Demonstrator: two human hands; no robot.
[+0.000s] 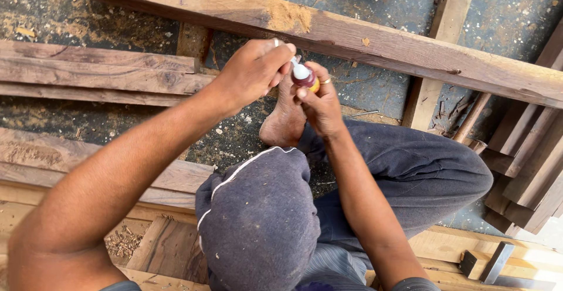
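A long plank (pixel 363 42) lay slantwise across a dusty, sawdust-strewn floor (pixel 498 9), with more boards (pixel 99 74) stacked to the left and a pile of offcuts (pixel 528 168) to the right, as a person sat among them with knees drawn up in dark trousers (pixel 410 168) and one bare foot (pixel 284 118) planted just below the plank. A hammer (pixel 489 261) rested on pale timber at the lower right, well apart from the hands. Both hands met over the foot, close to the plank's near edge. The right hand (pixel 319 106) (a ring showing on one finger) was curled tight around a small bottle (pixel 306 79) with a dark red body and a white nozzle, held upright between thumb and fingers. The left hand (pixel 252 71) was bunched at the nozzle's tip, its fingertips pinching something small and pale there, perhaps the cap, though the picture was too fine to tell. By the look of it the bottle was only being opened or closed: no wet patch showed on the plank, so any spreading of its contents seemingly remained to be done.
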